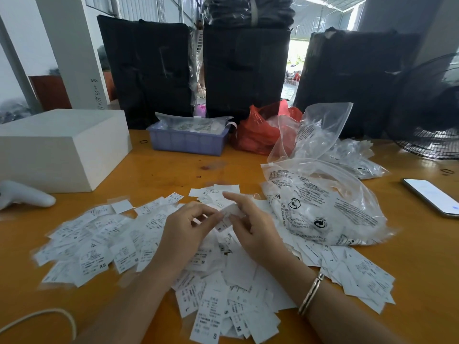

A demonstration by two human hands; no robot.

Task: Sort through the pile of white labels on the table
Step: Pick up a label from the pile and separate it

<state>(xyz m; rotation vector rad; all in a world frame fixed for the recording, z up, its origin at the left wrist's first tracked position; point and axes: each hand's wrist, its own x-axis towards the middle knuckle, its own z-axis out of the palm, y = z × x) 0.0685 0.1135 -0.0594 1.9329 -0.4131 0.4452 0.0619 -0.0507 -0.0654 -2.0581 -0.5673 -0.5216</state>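
At my far left a white handle-shaped device [27,194] lies on the wooden table [161,170], and behind it sits a closed white box [62,147]; I cannot see what is in it. Further right stands a lilac plastic basket [188,142], holding flat clear packets with printed sheets inside. Beside it slumps a red plastic bag [255,135], its contents hidden. Next come clear zip bags [320,207], the nearest lying on its side and stuffed with more white slips, its printed face up. Behind all these stand three black bundles [246,70]. At the far right a phone [432,197] lies face up with its screen lit, and a black fan [432,115] stands at the table's edge.

The pile of white labels [119,242] spreads across the table in front of me, from the left of my arms to under the nearest zip bag. The labels are small rectangles lying every which way, with no common long axis; size letters such as XS, M, S and L show on several.

My left hand [183,229] hovers over the middle of the pile, fingers curled, thumb and forefinger pinching the left end of one label [231,211]. My right hand [253,224], with a bracelet [310,294] on its wrist, meets it, its fingers loosely bent and pinching the same label from the right, the forefinger stretched out above it. That label is blurred; its long axis runs roughly left to right between my fingertips.
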